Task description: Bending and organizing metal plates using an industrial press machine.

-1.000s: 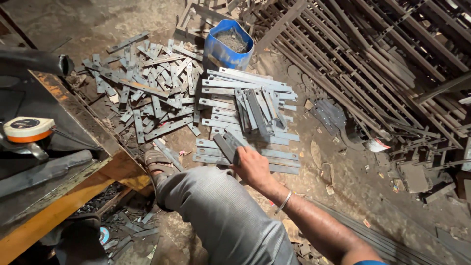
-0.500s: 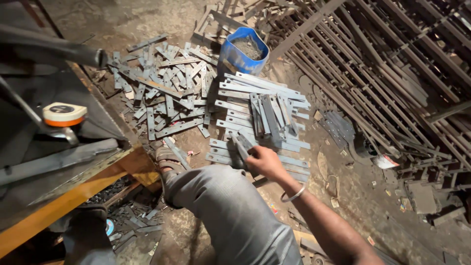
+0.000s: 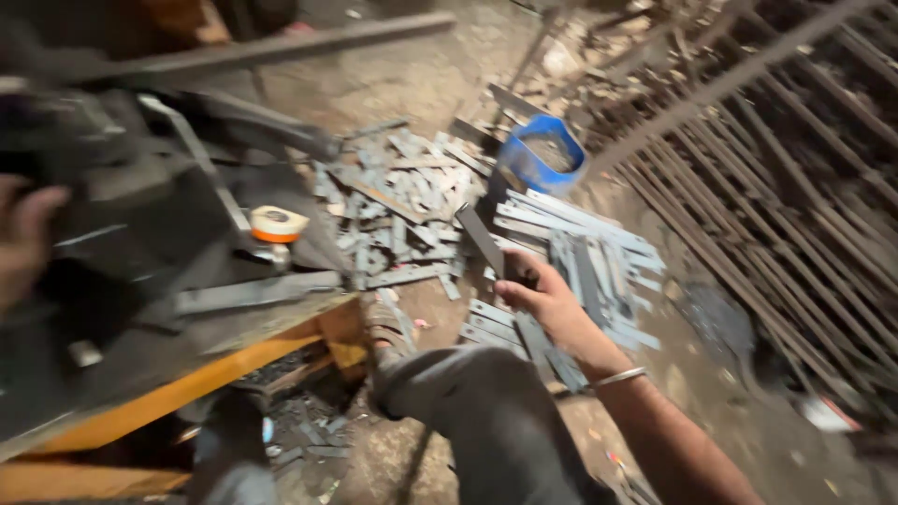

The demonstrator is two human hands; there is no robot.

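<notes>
A right hand (image 3: 543, 297) grips a flat metal strip (image 3: 482, 241), holding it tilted above the floor (image 3: 412, 84) and over a pile of similar strips (image 3: 589, 252). A bangle (image 3: 619, 377) circles the wrist. At the far left edge, the left hand (image 3: 23, 238) shows blurred beside the dark table (image 3: 140, 290); its grip cannot be made out. A tape measure (image 3: 278, 224) sits on the table. A blue bucket (image 3: 538, 159) stands past the strips.

Scattered metal strips (image 3: 580, 252) and blue bucket (image 3: 538, 159) crowd the floor; workbench (image 3: 187, 309) blocks left.
</notes>
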